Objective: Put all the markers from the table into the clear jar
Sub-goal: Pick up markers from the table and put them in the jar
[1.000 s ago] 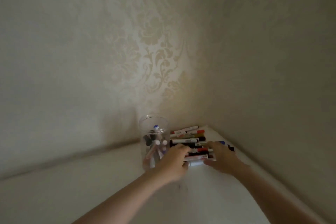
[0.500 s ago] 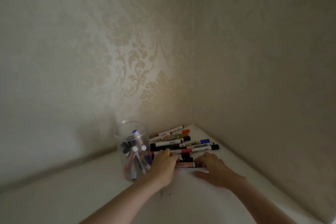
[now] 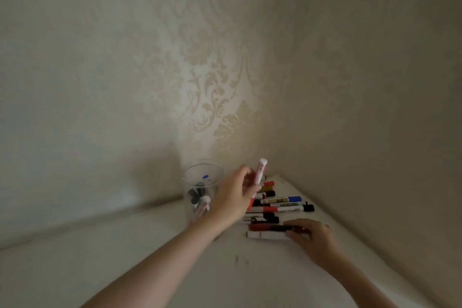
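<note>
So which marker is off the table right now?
The red-and-white marker, held upright in the left hand beside the clear jar; the others lie flat.

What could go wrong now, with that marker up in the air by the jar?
The left hand holds a red and white marker upright, beside the clear jar and not over its mouth yet, so it might miss or bump the rim. The forearm passes close to the jar and could nudge it. The right hand rests on the nearest markers on the table and might roll them.
</note>
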`<state>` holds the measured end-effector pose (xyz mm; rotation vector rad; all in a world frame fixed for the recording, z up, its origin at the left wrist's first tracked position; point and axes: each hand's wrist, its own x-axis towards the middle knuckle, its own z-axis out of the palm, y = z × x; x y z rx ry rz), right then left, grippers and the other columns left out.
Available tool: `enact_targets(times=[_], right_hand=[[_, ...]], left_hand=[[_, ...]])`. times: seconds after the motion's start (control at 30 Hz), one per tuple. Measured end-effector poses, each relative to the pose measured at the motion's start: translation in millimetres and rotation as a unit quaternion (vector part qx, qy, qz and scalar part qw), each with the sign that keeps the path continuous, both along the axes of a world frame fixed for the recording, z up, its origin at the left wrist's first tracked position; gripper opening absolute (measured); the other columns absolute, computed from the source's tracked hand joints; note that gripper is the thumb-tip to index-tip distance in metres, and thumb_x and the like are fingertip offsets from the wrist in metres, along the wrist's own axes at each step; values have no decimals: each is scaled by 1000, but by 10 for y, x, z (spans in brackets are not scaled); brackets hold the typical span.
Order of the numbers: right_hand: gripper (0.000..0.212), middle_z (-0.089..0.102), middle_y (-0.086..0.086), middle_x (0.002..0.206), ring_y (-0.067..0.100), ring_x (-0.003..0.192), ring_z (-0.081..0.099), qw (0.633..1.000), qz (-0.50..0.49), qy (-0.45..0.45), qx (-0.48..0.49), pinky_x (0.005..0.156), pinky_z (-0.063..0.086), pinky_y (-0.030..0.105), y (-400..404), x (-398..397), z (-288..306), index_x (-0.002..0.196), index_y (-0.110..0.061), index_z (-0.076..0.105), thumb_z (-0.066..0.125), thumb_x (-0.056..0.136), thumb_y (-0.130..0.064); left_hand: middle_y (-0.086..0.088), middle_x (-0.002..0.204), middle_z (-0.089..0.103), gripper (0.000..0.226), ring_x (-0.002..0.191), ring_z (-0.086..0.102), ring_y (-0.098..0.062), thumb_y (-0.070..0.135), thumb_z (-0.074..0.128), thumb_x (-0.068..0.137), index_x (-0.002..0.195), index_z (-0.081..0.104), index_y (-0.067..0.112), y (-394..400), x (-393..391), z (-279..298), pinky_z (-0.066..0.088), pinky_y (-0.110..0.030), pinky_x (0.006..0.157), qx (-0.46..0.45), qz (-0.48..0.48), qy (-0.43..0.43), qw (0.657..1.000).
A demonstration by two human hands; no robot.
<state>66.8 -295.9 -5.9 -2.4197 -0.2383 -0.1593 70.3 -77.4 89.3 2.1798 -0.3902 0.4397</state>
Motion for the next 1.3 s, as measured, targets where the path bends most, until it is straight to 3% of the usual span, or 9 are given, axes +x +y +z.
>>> enact_targets(times=[0.1,0.23,0.43,0.63,0.77,0.93,1.07,1.2,1.3], right_hand=[[14,71,-13,72,-4,55,65,996,-42,-30,78,49,44,5,-14,-59,438,97,-31,73,74,83,-27],[11,72,-14,70,-11,57,62,984,-55,-121,121,48,43,4,128,-137,1183,95,-28,75,73,84,-27],[17,69,-12,82,-7,67,59,976,-12,-198,84,53,43,1,842,-58,1836,100,-23,74,72,84,-29],[17,63,-12,76,-1,61,52,978,37,-204,10,50,39,5,1444,124,1849,91,-18,75,77,78,-29],[23,66,-2,90,8,80,56,984,48,-158,-66,66,43,12,1594,274,1808,94,-16,75,74,81,-35],[21,65,2,98,11,85,56,986,43,-118,-110,71,45,18,1788,430,1642,95,-14,74,75,81,-30],[36,63,2,115,17,100,61,983,42,-149,-97,90,52,32,1840,457,1438,114,-20,65,67,85,-42],[25,65,7,106,11,78,60,969,46,-244,9,71,47,10,1727,455,1400,108,-12,68,68,88,-27],[22,68,6,89,12,72,61,956,60,-284,31,71,54,18,1722,437,1385,90,-7,71,80,77,-23]], left_hand=[[6,101,65,25,88,67,-4,9,66,91,109,53,18,261,-23,540,56,-20,79,-132,14,-53,990],[-2,98,64,63,86,72,-17,1,61,92,134,36,41,820,-87,739,60,-30,74,-145,46,-73,986],[-7,94,71,45,82,71,-16,3,62,92,124,50,31,1152,-173,350,49,-6,66,-80,88,-55,991],[3,94,75,10,86,69,-6,19,67,91,101,70,18,1173,-138,233,55,-18,82,28,97,-79,992],[4,98,76,36,89,68,-8,45,57,94,95,78,16,1222,-170,242,52,-26,85,90,111,-53,988],[1,110,72,33,102,65,-10,37,52,99,111,70,13,1236,-201,235,51,-30,92,61,97,-75,991],[4,106,72,23,99,64,-8,28,55,98,108,71,15,1207,-211,196,43,-13,82,56,99,-92,989],[6,105,70,17,98,63,-7,20,60,94,108,70,16,1166,-190,208,49,-20,87,70,99,-104,987],[6,107,70,18,98,63,-6,14,61,92,109,70,16,1139,-168,237,45,-11,84,78,106,-86,987]])
